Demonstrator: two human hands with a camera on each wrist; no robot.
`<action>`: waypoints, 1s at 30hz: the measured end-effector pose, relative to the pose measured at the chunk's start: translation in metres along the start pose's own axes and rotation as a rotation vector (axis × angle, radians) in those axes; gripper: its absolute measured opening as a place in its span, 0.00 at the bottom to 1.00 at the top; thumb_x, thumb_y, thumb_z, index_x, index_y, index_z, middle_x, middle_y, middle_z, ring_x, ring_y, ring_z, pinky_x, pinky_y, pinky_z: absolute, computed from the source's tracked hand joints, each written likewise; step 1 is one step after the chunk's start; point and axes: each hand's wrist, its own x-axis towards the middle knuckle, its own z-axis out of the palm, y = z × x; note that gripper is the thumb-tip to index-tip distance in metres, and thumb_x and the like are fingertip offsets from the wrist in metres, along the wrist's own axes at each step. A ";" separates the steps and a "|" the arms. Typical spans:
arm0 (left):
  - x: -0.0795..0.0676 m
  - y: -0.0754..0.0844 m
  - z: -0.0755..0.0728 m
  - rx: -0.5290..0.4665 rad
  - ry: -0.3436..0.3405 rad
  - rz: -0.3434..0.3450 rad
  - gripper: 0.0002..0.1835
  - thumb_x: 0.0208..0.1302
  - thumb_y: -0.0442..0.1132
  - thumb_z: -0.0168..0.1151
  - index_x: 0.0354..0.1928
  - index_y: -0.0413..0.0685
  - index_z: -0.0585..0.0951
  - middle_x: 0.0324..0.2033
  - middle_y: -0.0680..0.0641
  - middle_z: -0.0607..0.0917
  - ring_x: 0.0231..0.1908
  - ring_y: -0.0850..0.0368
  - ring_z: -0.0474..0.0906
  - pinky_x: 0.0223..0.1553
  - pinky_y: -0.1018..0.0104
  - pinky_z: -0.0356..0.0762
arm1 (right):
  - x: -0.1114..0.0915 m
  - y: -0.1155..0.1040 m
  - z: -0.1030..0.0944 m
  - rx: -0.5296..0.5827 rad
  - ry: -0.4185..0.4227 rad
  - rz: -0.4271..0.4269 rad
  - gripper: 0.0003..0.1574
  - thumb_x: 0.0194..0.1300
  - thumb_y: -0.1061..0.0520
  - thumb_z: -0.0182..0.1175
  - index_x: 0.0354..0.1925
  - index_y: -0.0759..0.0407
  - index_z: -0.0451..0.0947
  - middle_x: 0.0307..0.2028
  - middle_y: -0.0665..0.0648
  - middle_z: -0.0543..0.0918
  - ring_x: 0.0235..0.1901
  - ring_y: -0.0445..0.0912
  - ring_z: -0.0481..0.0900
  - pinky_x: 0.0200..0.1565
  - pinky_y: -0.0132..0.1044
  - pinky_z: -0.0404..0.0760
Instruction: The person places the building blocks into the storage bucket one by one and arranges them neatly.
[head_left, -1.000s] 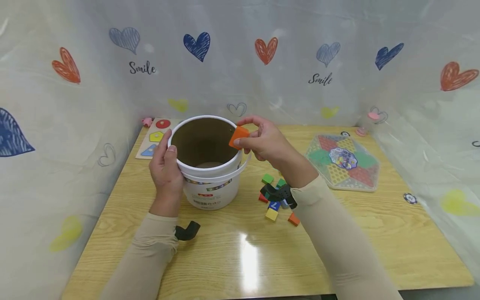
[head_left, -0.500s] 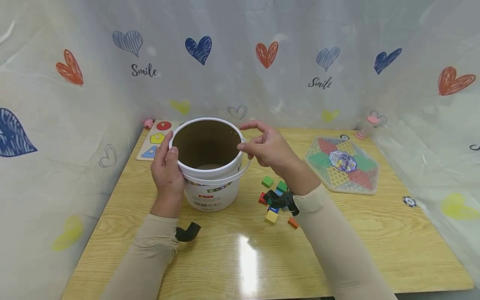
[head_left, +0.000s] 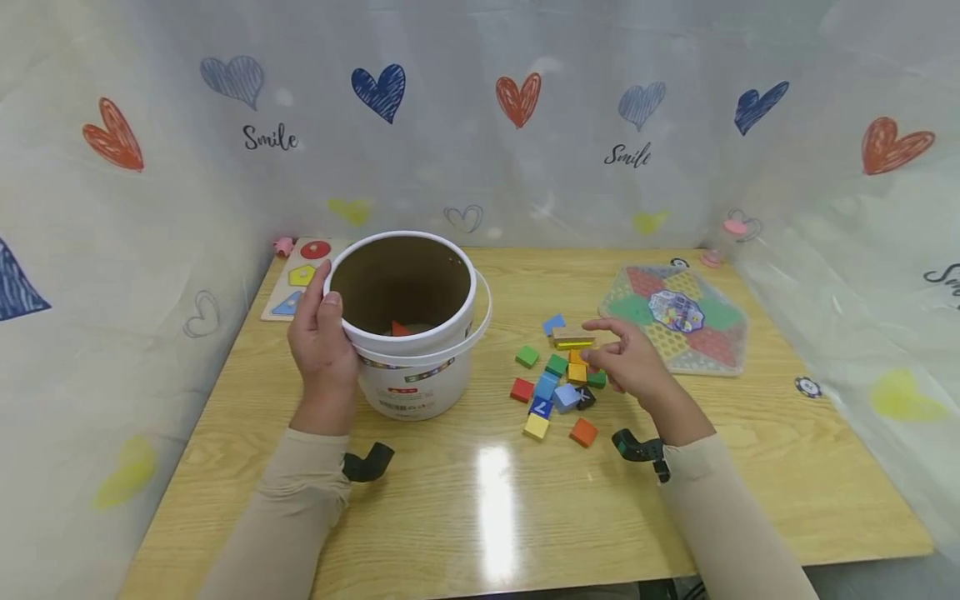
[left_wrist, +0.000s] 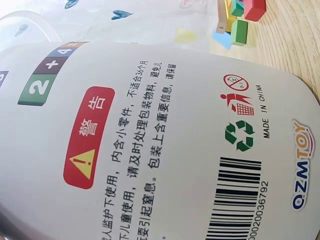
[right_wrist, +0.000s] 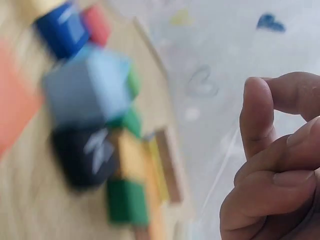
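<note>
Here, round bucket (head_left: 414, 396), angular blocks (head_left: 545, 386).

shape board (head_left: 287, 288): back left | hexagonal game board (head_left: 677, 313): right | curtain (head_left: 431, 167): heart-printed

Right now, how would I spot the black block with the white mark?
Find the big white plastic bucket; the scatter of coloured blocks lies to its right on the wooden table. At the scatter's near end, look just beyond the orange-red block. There sits the black block, the only black one there.
</note>
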 end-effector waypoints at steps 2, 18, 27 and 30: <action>0.001 -0.003 -0.001 -0.009 0.005 0.005 0.22 0.70 0.39 0.44 0.64 0.61 0.73 0.61 0.53 0.73 0.61 0.50 0.66 0.61 0.48 0.67 | -0.002 0.018 -0.009 -0.043 0.026 0.040 0.32 0.64 0.51 0.60 0.65 0.48 0.64 0.30 0.72 0.81 0.07 0.43 0.54 0.09 0.37 0.58; 0.002 -0.009 -0.002 -0.020 -0.018 0.019 0.22 0.71 0.41 0.44 0.64 0.66 0.72 0.61 0.54 0.73 0.61 0.53 0.66 0.60 0.50 0.68 | -0.001 0.074 -0.043 -0.113 0.066 0.201 0.29 0.63 0.54 0.61 0.62 0.52 0.68 0.25 0.61 0.84 0.07 0.40 0.55 0.10 0.32 0.60; 0.002 -0.009 -0.001 -0.034 -0.013 0.024 0.22 0.71 0.41 0.44 0.63 0.67 0.73 0.60 0.53 0.74 0.61 0.52 0.67 0.61 0.48 0.67 | 0.002 0.075 -0.040 -0.172 0.080 0.214 0.27 0.61 0.53 0.63 0.58 0.52 0.70 0.25 0.59 0.84 0.08 0.40 0.57 0.11 0.32 0.61; 0.001 -0.008 -0.002 -0.029 -0.015 0.011 0.22 0.71 0.42 0.44 0.63 0.67 0.72 0.60 0.54 0.73 0.61 0.52 0.66 0.61 0.48 0.67 | 0.002 0.074 -0.040 -0.176 0.077 0.216 0.28 0.60 0.52 0.63 0.58 0.54 0.70 0.25 0.58 0.84 0.09 0.40 0.58 0.11 0.33 0.62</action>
